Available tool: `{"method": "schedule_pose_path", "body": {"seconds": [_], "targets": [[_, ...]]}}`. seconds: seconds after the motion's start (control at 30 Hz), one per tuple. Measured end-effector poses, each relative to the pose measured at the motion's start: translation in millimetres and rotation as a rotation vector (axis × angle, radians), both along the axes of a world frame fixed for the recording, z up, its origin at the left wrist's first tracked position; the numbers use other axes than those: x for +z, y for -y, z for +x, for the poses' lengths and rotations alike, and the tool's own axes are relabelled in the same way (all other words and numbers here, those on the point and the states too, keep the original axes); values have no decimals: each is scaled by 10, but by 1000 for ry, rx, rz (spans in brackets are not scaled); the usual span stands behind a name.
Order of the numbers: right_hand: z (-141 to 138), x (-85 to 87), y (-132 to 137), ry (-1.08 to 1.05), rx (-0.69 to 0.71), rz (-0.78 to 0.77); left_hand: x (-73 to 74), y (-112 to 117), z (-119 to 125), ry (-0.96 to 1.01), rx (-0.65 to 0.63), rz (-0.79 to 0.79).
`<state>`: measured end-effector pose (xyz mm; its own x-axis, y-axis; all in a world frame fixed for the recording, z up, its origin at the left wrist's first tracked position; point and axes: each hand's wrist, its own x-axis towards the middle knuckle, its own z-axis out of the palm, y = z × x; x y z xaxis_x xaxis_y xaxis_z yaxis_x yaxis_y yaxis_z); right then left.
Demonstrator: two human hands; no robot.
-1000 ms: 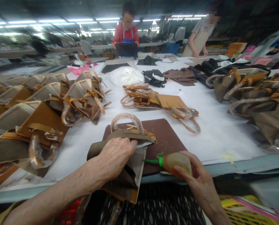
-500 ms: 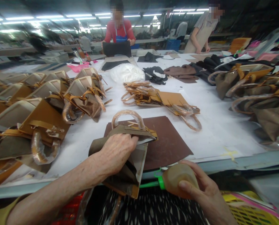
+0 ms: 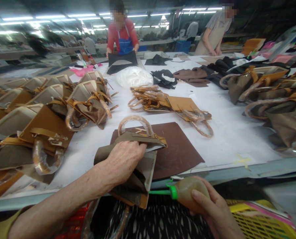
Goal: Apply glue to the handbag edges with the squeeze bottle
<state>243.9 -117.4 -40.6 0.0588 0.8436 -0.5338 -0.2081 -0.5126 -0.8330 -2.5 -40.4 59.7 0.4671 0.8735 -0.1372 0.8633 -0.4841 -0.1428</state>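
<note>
**Indoors, a long white table crowded with bag parts**

A wide white table (image 3: 232, 132) runs from the near edge far into a workshop lit by rows of ceiling strip lights (image 3: 50, 16). On its left side stand rows of tan and olive bags (image 3: 50, 109), and more bags (image 3: 274, 99) lie heaped on the right. Near the middle lies a pile of tan panels with wrapped handles (image 3: 163, 104), and beyond it a white plastic bundle (image 3: 134, 77) and black cloth (image 3: 164, 79). At the far end 1 person in a red top and blue apron (image 3: 123, 36) handles a dark piece, and a 2nd person in beige (image 3: 212, 31) leans over the table.

Near the wearer, a dark brown mat (image 3: 178, 149) lies flat on the table. A folded olive bag (image 3: 135, 179) rests on the mat's left part and overhangs the near edge. The left hand (image 3: 121, 162) lies on top of it, fingers curled shut over the fold.

The right hand (image 3: 212, 209) is below the near edge, fingers wrapped round a squeeze bottle (image 3: 187, 192). Its green nozzle (image 3: 160, 192) points left, close to the bag's lower corner. A yellow basket (image 3: 259, 222) sits low at the right.
</note>
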Motion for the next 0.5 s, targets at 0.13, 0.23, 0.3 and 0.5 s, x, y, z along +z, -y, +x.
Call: {"method": "schedule_pose_path", "body": {"seconds": [0.13, 0.23, 0.3, 0.5], "targets": [[-29, 0, 26, -47, -23, -43, -18, -9, -10, 10, -13, 14], [-52, 22, 56, -72, -4, -85, -35, -18, -18, 0, -18, 18], [-72, 45, 85, -79, 7, -110, -47, -22, -24, -8, -20, 25], [-92, 77, 161, -99, 47, -145, -40, -26, -18, -8, -29, 12]]}}
